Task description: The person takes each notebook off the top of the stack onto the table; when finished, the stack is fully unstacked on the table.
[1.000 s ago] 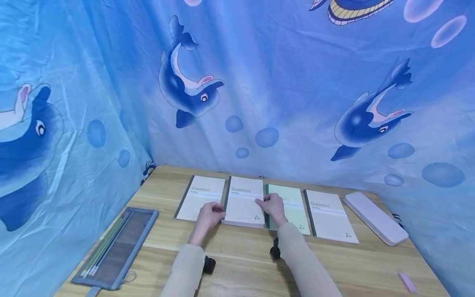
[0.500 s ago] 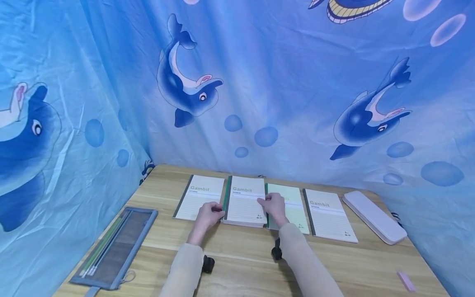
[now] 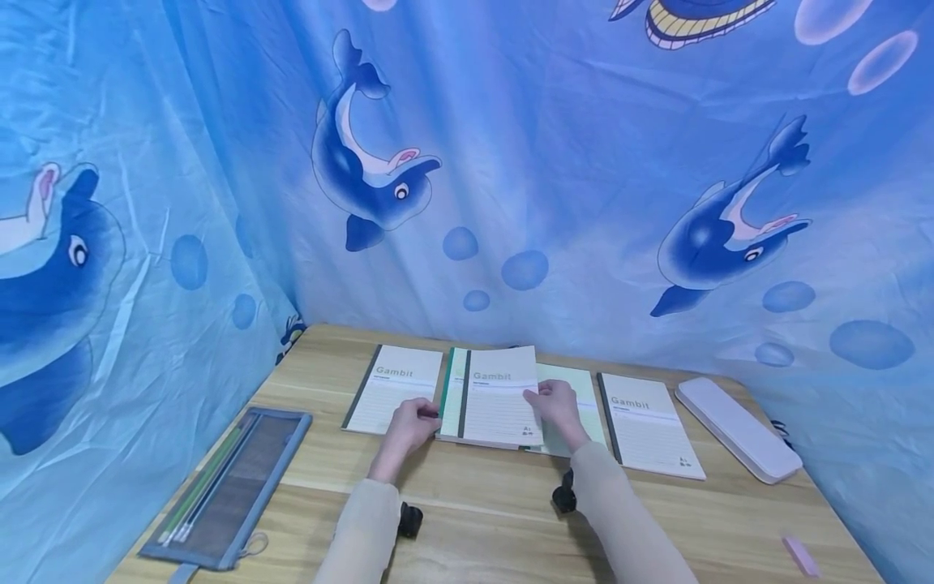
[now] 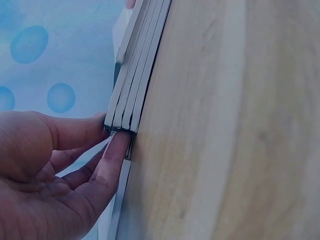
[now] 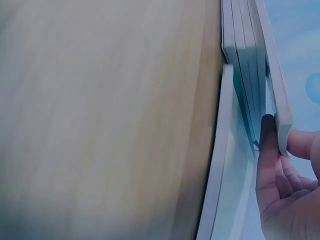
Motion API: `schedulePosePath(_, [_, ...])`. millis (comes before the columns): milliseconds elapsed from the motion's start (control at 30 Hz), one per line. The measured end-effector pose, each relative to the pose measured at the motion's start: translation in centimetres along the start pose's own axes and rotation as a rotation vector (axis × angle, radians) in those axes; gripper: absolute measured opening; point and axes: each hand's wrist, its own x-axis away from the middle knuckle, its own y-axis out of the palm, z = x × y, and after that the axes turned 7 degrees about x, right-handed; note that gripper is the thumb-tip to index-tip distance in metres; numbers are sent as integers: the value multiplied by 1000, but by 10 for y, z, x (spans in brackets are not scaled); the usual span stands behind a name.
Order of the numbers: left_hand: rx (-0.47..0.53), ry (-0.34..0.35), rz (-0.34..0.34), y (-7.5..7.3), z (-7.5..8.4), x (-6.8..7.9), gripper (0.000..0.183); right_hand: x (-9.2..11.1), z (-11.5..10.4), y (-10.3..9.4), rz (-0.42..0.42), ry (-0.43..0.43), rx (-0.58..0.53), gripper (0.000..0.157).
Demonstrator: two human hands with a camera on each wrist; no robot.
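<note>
In the head view my right hand [image 3: 559, 405] pinches the right edge of a white, dark-spined Gambit notebook [image 3: 499, 405]. This notebook lies shifted right over a notebook stack [image 4: 134, 75], partly covering the green notebook [image 3: 588, 401] beside it. A pale green cover with a green spine [image 3: 447, 388] shows at the stack's left. In the right wrist view, thumb and fingers hold the top notebook [image 5: 276, 75], with a gap beneath it. My left hand [image 3: 413, 422] holds the stack's left spine edge, thumb [image 4: 82, 131] at its upper side and a fingertip at its lower side.
White Gambit notebooks lie left [image 3: 394, 389] and right [image 3: 652, 426] of the stack. A white case [image 3: 737, 428] lies far right, with a pink eraser-like block [image 3: 800, 555] nearer. A grey mesh pencil pouch [image 3: 248, 478] with pencils is at left. A blue dolphin-print curtain [image 3: 584, 162] hangs behind the wooden table [image 3: 474, 511].
My right hand has moved right with the top white notebook, sliding it across the stack and uncovering the green cover and spine beneath. The left hand stays in place.
</note>
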Motion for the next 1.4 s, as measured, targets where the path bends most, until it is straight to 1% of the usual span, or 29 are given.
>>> schedulePosePath(267, [3, 7, -6, -2, -1, 1, 25, 2, 10, -21, -22, 42, -34, 45])
schedulePosePath(500, [8, -9, -9, 0, -1, 0, 25, 8, 20, -42, -36, 86, -36, 52])
schedulePosePath(633, [6, -5, -11, 0, -2, -1, 25, 12, 30, -53, -51, 107, -44, 55])
schedulePosePath(733, [12, -1, -14, 1, -2, -1, 26, 19, 40, -65, -68, 119, -75, 59])
schedulePosePath(833, [20, 4, -17, 2, -2, -1, 26, 27, 51, -78, -78, 116, -79, 66])
schedulePosePath(967, [34, 9, -23, 5, -1, -1, 25, 40, 67, -96, -75, 139, -67, 70])
schedulePosePath(1067, [38, 11, -30, 7, -2, -1, 24, 51, 78, -109, -83, 152, -98, 68])
schedulePosePath(1167, [29, 12, -27, 7, -2, 0, 24, 59, 86, -120, -90, 143, -122, 66])
schedulePosePath(1300, [16, 16, -19, 5, -2, 1, 24, 67, 95, -133, -88, 146, -123, 61])
schedulePosePath(1400, [15, 13, -13, 3, -3, 2, 23, 72, 103, -144, -112, 156, -123, 62])
